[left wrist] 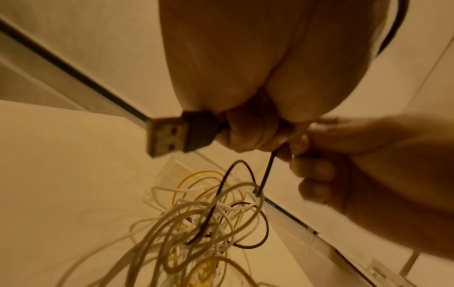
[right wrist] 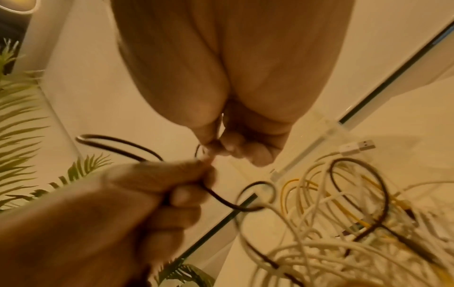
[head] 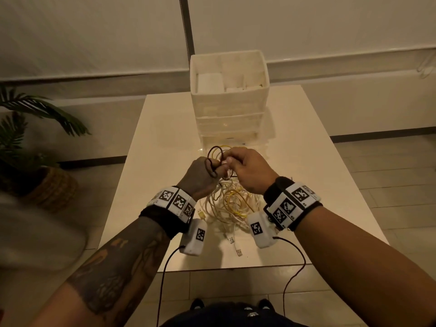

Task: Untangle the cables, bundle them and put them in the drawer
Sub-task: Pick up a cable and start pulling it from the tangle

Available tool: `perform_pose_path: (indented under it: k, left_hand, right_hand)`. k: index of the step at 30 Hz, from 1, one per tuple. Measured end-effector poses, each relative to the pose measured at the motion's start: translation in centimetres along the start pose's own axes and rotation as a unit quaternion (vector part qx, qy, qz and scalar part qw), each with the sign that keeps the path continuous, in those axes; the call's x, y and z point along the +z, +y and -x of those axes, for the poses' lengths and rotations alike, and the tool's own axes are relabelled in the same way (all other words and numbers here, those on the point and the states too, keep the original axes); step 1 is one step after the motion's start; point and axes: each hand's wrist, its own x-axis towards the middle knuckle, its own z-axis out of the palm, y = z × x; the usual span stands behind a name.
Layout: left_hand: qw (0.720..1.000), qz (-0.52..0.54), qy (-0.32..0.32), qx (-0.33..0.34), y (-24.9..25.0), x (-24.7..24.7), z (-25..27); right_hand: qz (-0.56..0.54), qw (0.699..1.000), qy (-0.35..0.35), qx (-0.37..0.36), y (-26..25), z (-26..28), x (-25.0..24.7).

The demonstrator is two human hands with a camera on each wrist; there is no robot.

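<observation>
Both hands are raised over the table and work on one dark cable (head: 215,147). My left hand (head: 215,169) grips coiled loops of it, and its dark USB plug (left wrist: 176,134) sticks out of the fist. Beside it my right hand (head: 230,160) pinches the same cable (left wrist: 268,169) between thumb and fingertips. From the hands the cable (right wrist: 221,200) drops into a tangle of white and yellow cables (head: 232,204) lying on the table below. A white drawer unit (head: 230,109) stands at the table's far end, its drawers looking closed.
The cream table (head: 153,161) has bare surface left and right of the tangle. Loose white USB plugs (head: 238,252) lie near its front edge. A potted plant (head: 28,128) stands on the floor to the left. Wrist camera leads hang below both forearms.
</observation>
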Motion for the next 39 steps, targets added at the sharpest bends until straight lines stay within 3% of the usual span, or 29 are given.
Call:
perform_pose_path:
  k: [5,10,16,18,20,22,24,28,32,39]
  left_hand:
    - [0.991,0.123,0.024,-0.037,0.7,-0.8,-0.4]
    - [0.949,0.283,0.062,-0.120,0.1,-1.1,-0.2]
    - [0.913,0.345,0.151,-0.161,-0.2,-2.5,0.0]
    - [0.936,0.272,0.180,-0.129,-1.2,-2.8,0.0]
    - [0.975,0.098,0.191,-0.062,-2.0,-2.7,0.5]
    - [0.982,-0.014,0.189,-0.005,-2.2,-2.0,1.0]
    - [0.986,-0.056,0.157,0.011,-2.3,-1.0,1.4]
    - [0.992,-0.050,0.114,-0.003,-2.8,0.2,1.5]
    - [0.994,-0.054,0.087,0.033,-1.3,0.5,1.0]
    - [0.997,0.034,0.066,0.010,-0.4,-0.6,0.0]
  right_hand:
    - [0.059,0.996,-0.061,0.010,1.7,1.8,1.9]
    - [0.021,0.999,0.015,0.047,3.1,1.4,2.8]
    - [0.051,0.993,0.029,0.103,4.2,0.5,2.1]
    - [0.084,0.990,0.025,0.107,4.5,0.2,2.1]
    - [0.097,0.991,0.039,0.089,4.2,0.0,1.9]
    - [0.077,0.993,0.067,0.061,3.5,-0.2,1.6]
    - [0.079,0.993,0.080,0.031,2.5,-0.4,1.3]
    - [0.092,0.995,0.033,-0.028,0.9,-0.7,0.7]
    - [0.089,0.994,-0.028,-0.049,0.2,-0.6,0.7]
    - [-0.106,0.994,-0.024,0.018,1.1,0.2,0.7]
